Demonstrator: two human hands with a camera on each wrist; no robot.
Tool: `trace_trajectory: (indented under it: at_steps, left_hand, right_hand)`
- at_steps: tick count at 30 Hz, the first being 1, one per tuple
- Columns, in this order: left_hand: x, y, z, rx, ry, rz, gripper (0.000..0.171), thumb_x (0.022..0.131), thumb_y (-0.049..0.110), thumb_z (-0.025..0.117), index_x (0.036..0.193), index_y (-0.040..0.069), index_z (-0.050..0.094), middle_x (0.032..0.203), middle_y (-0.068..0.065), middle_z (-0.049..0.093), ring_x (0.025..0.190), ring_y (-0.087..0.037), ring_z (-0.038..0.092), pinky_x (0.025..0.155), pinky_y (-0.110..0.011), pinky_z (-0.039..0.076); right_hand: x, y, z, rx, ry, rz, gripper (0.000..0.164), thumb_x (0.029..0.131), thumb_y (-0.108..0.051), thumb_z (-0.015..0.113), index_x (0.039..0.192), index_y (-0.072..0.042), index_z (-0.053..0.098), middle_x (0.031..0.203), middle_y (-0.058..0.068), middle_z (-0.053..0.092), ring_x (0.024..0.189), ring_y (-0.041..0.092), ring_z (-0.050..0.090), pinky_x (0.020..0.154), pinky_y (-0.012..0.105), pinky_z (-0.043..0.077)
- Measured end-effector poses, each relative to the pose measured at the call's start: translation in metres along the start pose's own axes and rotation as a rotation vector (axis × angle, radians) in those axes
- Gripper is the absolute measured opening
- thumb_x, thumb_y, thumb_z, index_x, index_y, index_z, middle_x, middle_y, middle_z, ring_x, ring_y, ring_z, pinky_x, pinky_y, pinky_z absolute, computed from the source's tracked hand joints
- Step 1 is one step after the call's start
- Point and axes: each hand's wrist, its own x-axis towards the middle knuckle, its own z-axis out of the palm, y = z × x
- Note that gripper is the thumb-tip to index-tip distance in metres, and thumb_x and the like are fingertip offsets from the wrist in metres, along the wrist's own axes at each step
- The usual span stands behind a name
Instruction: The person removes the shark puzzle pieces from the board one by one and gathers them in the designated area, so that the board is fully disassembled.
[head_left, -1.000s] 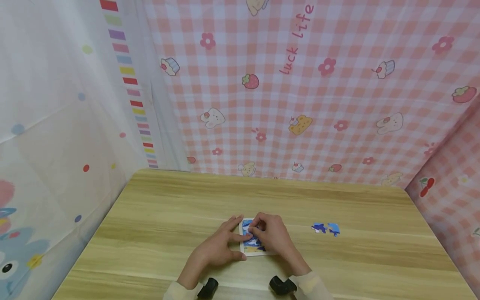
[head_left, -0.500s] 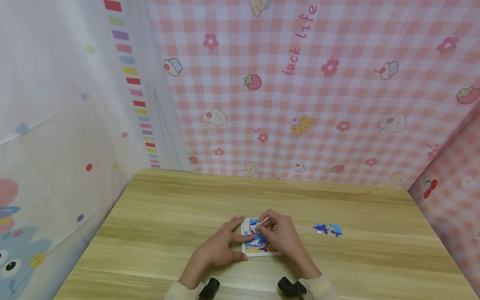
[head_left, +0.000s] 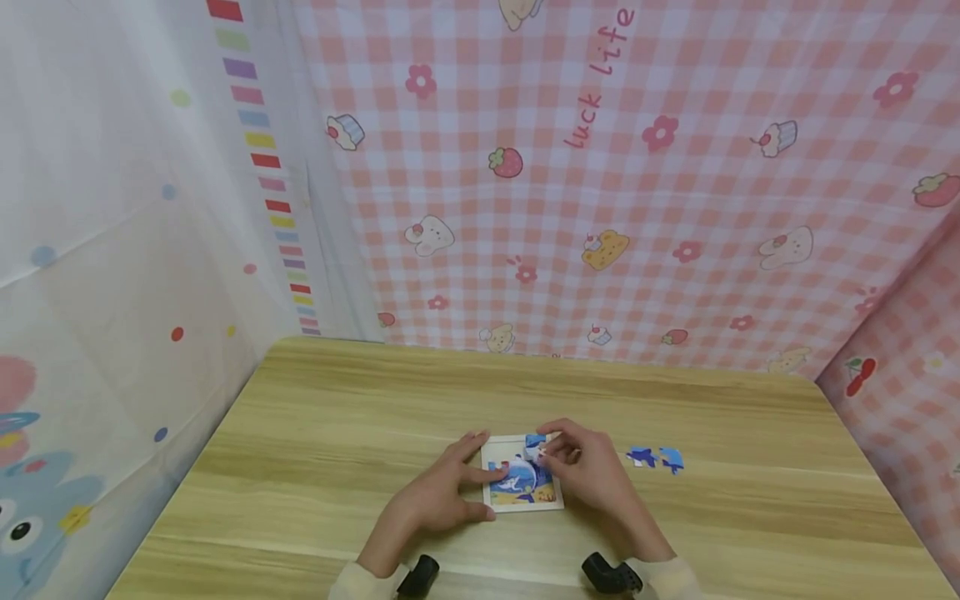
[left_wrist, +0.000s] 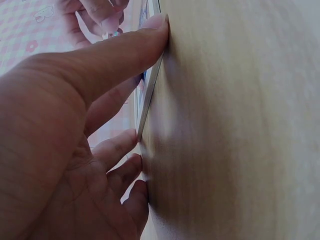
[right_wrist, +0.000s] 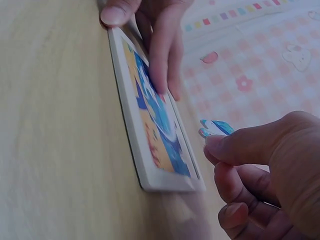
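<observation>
A small white-framed jigsaw puzzle [head_left: 527,507] with a blue sea picture lies on the table. Its lower part is filled with pieces; the upper left shows bare tray. My left hand [head_left: 442,489] steadies its left side, thumb at the near corner, index finger lying on the picture. Between thumb and fingertips, my right hand [head_left: 592,468] pinches a blue and white puzzle piece [right_wrist: 218,127] over the upper right of the frame. In the right wrist view the piece is raised clear of the board. The left wrist view shows my left thumb [left_wrist: 135,50] against the frame's edge.
Two loose blue puzzle pieces, one darker [head_left: 642,457] and one lighter [head_left: 672,460], lie close together to the right of the board. Patterned cloth [head_left: 600,192] hangs behind the wooden table [head_left: 337,417] and at both sides.
My right hand has shifted right with the piece, from the upper left of the board to its upper right, uncovering more of the picture. My left hand has stayed put.
</observation>
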Motion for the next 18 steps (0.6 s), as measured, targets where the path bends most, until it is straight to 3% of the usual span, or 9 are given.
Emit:
trace_trajectory:
  at_steps: [13, 18]
  left_hand:
    - [0.000, 0.001, 0.000, -0.007, -0.001, -0.013, 0.058, 0.086, 0.030, 0.083, 0.141, 0.028, 0.063, 0.173, -0.005, 0.020, 0.161, -0.033, 0.012, 0.127, -0.060, 0.023]
    - [-0.001, 0.001, 0.000, -0.019, 0.000, -0.019, 0.058, 0.086, 0.030, 0.083, 0.141, 0.028, 0.063, 0.173, -0.005, 0.020, 0.161, -0.033, 0.011, 0.127, -0.060, 0.023]
  right_hand:
    - [-0.006, 0.019, -0.028, -0.052, 0.052, 0.074, 0.032, 0.087, -0.007, 0.080, 0.118, -0.016, 0.074, 0.088, -0.002, 0.074, 0.075, 0.009, 0.063, 0.065, 0.020, 0.054]
    - [-0.009, 0.029, -0.037, -0.134, 0.072, 0.075, 0.032, 0.087, -0.008, 0.081, 0.118, -0.014, 0.075, 0.093, -0.001, 0.072, 0.081, 0.010, 0.063, 0.068, 0.020, 0.054]
